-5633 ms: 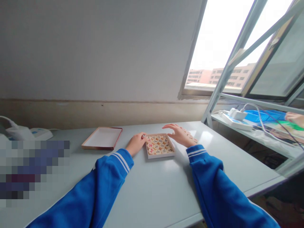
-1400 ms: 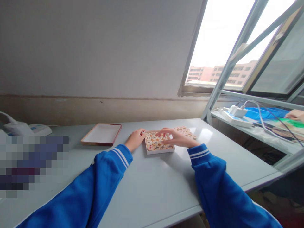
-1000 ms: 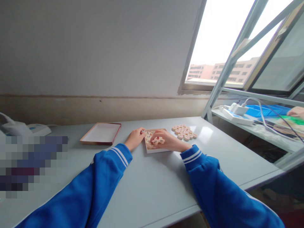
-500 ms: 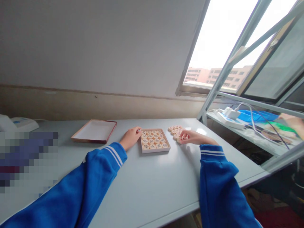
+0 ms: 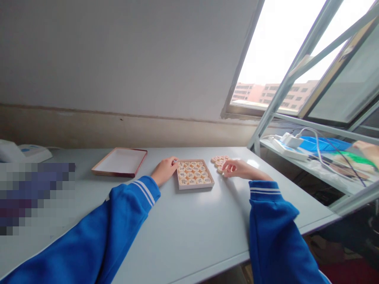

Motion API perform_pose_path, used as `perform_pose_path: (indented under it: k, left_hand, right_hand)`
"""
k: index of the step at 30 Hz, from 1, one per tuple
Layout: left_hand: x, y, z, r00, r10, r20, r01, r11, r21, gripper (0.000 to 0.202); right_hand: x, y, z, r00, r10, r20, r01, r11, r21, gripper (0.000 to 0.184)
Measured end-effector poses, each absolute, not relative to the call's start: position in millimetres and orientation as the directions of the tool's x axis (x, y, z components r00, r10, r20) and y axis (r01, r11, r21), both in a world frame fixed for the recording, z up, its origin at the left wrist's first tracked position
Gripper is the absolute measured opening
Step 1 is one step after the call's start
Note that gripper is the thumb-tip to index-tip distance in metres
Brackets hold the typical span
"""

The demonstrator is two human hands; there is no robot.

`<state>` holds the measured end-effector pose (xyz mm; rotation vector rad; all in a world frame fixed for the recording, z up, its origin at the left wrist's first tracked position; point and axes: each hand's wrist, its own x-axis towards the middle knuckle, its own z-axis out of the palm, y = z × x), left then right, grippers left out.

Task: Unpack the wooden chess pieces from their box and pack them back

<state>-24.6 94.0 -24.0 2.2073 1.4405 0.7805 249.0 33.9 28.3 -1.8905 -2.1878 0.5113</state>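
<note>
A shallow square box [image 5: 196, 187] sits on the table, filled with rows of round wooden xiangqi pieces [image 5: 194, 174] marked with dark characters. My left hand [image 5: 164, 170] has its fingers curled against the box's left edge; something small and dark shows at the fingertips, too small to name. To the right of the box lies a loose cluster of xiangqi pieces [image 5: 219, 159] with reddish characters. My right hand [image 5: 239, 169] is closed in a pinch at the near side of this cluster, its fingertips on a xiangqi piece [image 5: 219, 170] that they partly hide.
The box lid [image 5: 121, 161] lies inside up on the table's left part. A white device [image 5: 35, 154] stands at the far left. On the right, a metal frame [image 5: 268, 118] rises beside a shelf with a power strip [image 5: 291, 148], cables and a blue tray [image 5: 322, 144].
My right hand's fingers have drawn in closer around a piece at the cluster's near side. My left hand stays at the box edge. The whole view has shifted slightly.
</note>
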Motion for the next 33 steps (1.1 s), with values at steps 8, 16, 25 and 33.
perform_pose_path:
  k: [8, 16, 25, 33]
  left_hand:
    - [-24.1, 93.6, -25.1, 0.319, 0.919, 0.231, 0.694, -0.392, 0.604, 0.031]
    - [-23.9, 95.8, -25.9, 0.326, 0.919, 0.223, 0.684, -0.392, 0.615, 0.029]
    - [-25.4, 96.4, -25.9, 0.332, 0.909, 0.253, 0.688, -0.416, 0.595, 0.026]
    - [-30.9, 98.1, -21.5, 0.259, 0.928, 0.269, 0.772, -0.366, 0.519, 0.023]
  right_hand:
    - [243.0, 32.9, 28.3, -0.173, 0.985, -0.003, 0.9, 0.157, -0.407, 0.018]
    - [209.1, 48.6, 2.6, -0.214, 0.942, 0.26, 0.976, 0.217, 0.018, 0.015]
    - [211.0, 49.1, 5.8, -0.195, 0.926, 0.323, 0.957, 0.251, -0.143, 0.018]
    - [173.9, 67.4, 3.9, -0.33, 0.893, 0.305, 0.944, 0.308, 0.119, 0.023]
